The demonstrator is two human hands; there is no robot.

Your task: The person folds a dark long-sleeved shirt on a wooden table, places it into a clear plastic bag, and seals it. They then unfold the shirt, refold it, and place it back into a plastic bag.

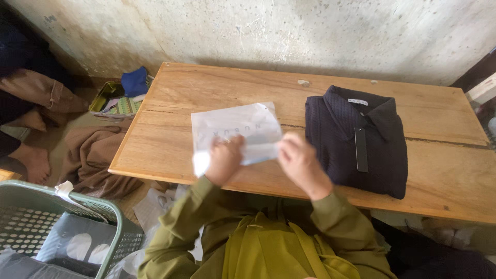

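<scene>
At frame centre, the left hand and right hand pinched a thin, clear plastic bag, its long axis running left-right above the wooden table. Right of it lay a folded dark shirt, collar toward the far wall.

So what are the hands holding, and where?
Both hold a clear plastic bag by its near edge: left hand at the left corner, right hand at the right.

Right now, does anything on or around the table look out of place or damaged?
Nothing is spilled. The shirt lies neatly folded. The table has a long crack along its top. On the floor at left, a brown cloth lies in a crumpled heap.
</scene>
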